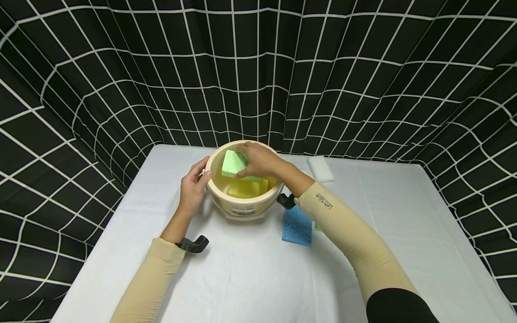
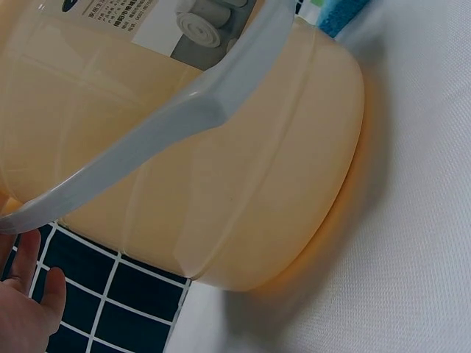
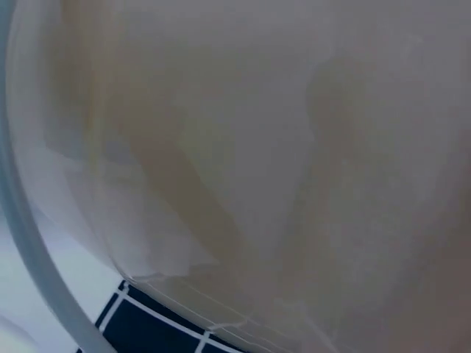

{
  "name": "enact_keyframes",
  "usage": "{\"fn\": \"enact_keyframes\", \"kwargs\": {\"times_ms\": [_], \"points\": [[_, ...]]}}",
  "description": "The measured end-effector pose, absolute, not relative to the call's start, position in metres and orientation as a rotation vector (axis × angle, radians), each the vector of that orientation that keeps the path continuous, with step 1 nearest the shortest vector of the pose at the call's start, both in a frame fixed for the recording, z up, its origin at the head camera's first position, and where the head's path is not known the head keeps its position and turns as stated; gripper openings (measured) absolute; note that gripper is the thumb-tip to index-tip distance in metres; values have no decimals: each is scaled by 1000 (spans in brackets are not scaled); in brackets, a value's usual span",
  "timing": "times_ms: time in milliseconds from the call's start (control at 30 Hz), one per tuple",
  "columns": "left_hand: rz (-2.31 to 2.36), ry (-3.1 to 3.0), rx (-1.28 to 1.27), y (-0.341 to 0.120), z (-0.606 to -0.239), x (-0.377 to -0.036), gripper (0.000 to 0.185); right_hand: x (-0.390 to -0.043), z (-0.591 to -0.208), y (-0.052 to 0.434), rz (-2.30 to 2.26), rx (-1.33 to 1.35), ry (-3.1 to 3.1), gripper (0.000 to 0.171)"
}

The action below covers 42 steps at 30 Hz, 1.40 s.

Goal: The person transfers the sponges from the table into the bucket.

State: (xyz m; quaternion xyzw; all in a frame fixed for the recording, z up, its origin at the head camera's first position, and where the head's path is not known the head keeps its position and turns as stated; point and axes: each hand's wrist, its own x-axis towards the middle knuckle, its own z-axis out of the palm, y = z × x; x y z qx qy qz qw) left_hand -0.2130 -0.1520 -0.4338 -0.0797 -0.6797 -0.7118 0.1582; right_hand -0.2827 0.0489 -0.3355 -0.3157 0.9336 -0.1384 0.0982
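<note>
Green and soft, the green sponge (image 1: 233, 164) is in my right hand (image 1: 262, 160). My fingers curl round one end of it and hold it just over the open top of the bucket (image 1: 242, 204). The sponge is tilted, with one end pointing down into the bucket.

My bucket is a pale cream colour and it stands on the white table (image 1: 250, 273), near the far side. At the bottom of it lies a yellow sponge (image 1: 247, 188), right under the green one. A grey handle (image 2: 154, 136) hangs down round the bucket's side. You can see it up close from my left wrist, and there is a label with small print on the bucket above it.

My left hand (image 1: 193, 187) is on the left side of the bucket. The palm lies against the wall and the thumb hooks over the rim, so it holds the bucket.

A blue sponge (image 1: 297, 225) lies flat on the table, just to the right of the bucket and partly under my right arm. A white sponge (image 1: 320, 168) lies farther back on the right, well apart from the blue one.

Behind the table hangs a black curtain with white lines (image 1: 363, 80). From my right wrist I only see the bucket's cream wall, very blurry
</note>
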Motion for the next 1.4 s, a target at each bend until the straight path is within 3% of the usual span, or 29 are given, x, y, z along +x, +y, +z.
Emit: {"fn": "enact_keyframes", "kwargs": {"times_ms": [1400], "points": [[-2029, -1943, -228, -151, -433, -212, 44, -277, -366, 40, -18, -980, 2705, 76]]}}
